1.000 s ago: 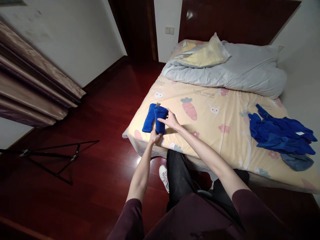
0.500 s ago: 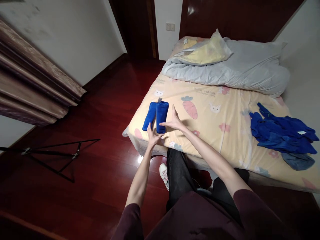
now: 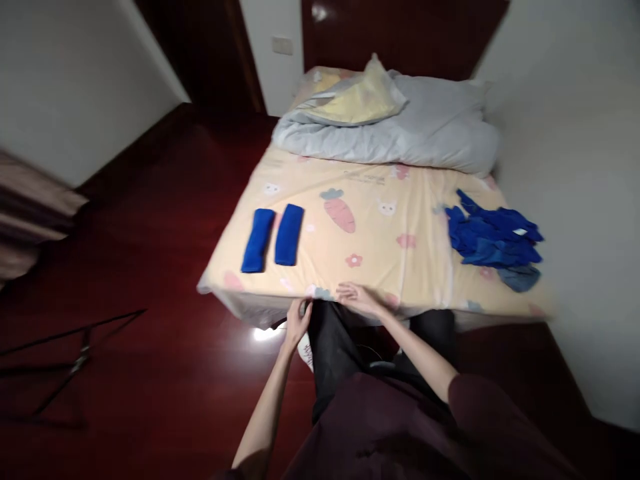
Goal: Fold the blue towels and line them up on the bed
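Note:
Two folded blue cloths lie side by side with a narrow gap at the left part of the bed, the left cloth (image 3: pixel 258 241) and the right cloth (image 3: pixel 289 235). My left hand (image 3: pixel 299 319) is at the bed's front edge by my knee, fingers apart and curved, holding nothing. Just right of it, my right hand (image 3: pixel 356 297) is over the front edge of the mattress, fingers spread and holding nothing. A loose heap of blue cloths (image 3: pixel 493 233) sits at the right side of the bed, away from both hands.
The bed (image 3: pixel 420 280) has a patterned yellow sheet. A grey quilt (image 3: pixel 435 133) and a yellow pillow (image 3: pixel 363 100) lie at its far end. A black tripod (image 3: pixel 83 357) stands on the floor at the left, near a curtain (image 3: pixel 30 213).
Both hands have come off the folded cloths and moved back to the bed's front edge. The right cloth now lies apart from the left one. The view has turned right.

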Demonstrator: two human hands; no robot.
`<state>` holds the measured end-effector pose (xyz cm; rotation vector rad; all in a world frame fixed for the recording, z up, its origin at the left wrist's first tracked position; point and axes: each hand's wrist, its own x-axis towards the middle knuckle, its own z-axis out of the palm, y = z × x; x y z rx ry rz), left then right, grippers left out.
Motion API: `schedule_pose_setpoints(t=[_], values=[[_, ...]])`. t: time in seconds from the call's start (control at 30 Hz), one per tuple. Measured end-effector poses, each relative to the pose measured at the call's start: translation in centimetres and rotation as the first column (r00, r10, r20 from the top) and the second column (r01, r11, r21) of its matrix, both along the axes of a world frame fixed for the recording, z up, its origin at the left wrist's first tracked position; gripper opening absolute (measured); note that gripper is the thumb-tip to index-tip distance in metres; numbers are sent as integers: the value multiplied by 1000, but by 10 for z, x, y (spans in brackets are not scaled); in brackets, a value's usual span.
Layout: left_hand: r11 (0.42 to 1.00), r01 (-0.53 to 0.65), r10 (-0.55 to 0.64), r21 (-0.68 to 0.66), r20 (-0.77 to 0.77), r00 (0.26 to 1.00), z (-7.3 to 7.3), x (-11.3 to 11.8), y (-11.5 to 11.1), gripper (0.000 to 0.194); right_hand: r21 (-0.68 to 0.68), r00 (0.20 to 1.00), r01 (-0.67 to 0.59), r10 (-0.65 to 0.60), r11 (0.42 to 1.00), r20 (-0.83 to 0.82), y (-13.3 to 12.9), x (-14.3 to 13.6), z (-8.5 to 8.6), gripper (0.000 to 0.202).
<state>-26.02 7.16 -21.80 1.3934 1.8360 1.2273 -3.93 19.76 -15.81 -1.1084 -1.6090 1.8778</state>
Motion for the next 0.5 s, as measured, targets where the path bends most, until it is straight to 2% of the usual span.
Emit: schedule_pose_setpoints(t=[0.07, 0.13, 0.2, 0.27, 0.33, 0.4, 0.5], values=[[986, 150, -153, -78, -25, 988, -11, 45, -29, 28, -93, 989, 141, -136, 986, 57, -40, 48, -24, 58], [979, 164, -178, -120, -114, 977, -19, 79, -54, 27, -172, 936, 337, -309, 926, 170, -78, 95, -41, 46], [975, 161, -184, -152, -150, 971, -21, 97, -68, 29, -226, 839, 531, -470, 817, 274, -107, 138, -48, 40], [972, 156, -184, -176, -160, 970, -20, 102, -70, 30, -244, 750, 659, -599, 711, 281, -120, 176, -48, 38], [969, 161, -193, -184, -168, 967, -19, 98, -65, 32, -215, 687, 726, -695, 653, 210, -113, 210, -43, 38], [966, 179, -212, -184, -180, 960, -18, 93, -59, 33, -113, 623, 782, -765, 613, 166, -88, 240, -32, 39], [960, 207, -243, -189, -197, 950, -16, 89, -54, 34, 201, 487, 825, -844, 529, 224, -28, 288, -6, 40]])
